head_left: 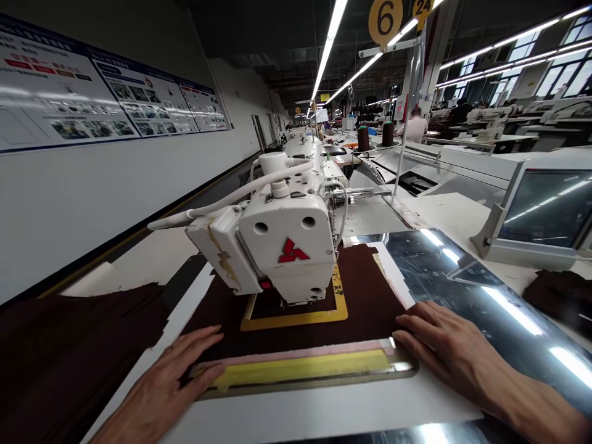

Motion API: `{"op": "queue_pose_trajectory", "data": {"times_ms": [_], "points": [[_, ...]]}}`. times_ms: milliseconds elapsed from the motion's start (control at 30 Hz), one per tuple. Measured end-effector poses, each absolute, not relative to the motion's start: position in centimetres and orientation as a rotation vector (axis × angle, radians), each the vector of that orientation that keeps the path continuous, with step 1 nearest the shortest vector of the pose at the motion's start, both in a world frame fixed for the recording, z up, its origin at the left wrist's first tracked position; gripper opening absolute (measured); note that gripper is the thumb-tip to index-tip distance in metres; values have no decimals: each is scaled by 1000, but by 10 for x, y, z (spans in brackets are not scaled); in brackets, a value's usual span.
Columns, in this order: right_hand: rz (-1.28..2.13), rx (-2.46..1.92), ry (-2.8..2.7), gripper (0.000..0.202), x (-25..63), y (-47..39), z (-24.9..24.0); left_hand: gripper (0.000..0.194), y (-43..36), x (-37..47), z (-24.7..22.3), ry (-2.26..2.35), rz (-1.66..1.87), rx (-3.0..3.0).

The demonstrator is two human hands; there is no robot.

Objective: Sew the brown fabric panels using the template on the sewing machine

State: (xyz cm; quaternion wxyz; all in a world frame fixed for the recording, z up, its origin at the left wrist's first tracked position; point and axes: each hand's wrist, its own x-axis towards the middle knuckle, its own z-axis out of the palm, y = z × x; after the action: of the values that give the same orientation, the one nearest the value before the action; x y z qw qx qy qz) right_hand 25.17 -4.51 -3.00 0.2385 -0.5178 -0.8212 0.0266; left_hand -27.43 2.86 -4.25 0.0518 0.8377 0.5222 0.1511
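A dark brown fabric piece [365, 290] lies on a white board [324, 410] under the head of a white sewing machine [296, 216]. Around the needle area, a yellow frame [296, 322] rests on the fabric. My left hand [169, 376] lies at the fabric's near left corner, fingers stretched out and thumb apart. At the near right corner, my right hand [444, 348] rests with its fingers extended over the fabric and board edge. Between both hands runs a long slot with a yellow strip [305, 368] in it. The needle is hidden behind the machine head.
More dark brown fabric [78, 345] is heaped at the left. A glossy dark tabletop [462, 296] extends to the right, with a control screen [546, 203] beyond it. Thread cones [364, 139] stand farther back. Posters [139, 102] hang on the left wall.
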Motion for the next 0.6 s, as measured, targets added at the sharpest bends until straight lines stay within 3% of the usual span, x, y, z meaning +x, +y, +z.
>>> {"op": "queue_pose_trajectory", "data": {"times_ms": [467, 600], "points": [[29, -1586, -1928, 24, 303, -40, -21, 44, 41, -205, -51, 1337, 532, 2819], [31, -1553, -1914, 25, 300, -41, -13, 36, 55, -186, -57, 1299, 580, 2808]]}}
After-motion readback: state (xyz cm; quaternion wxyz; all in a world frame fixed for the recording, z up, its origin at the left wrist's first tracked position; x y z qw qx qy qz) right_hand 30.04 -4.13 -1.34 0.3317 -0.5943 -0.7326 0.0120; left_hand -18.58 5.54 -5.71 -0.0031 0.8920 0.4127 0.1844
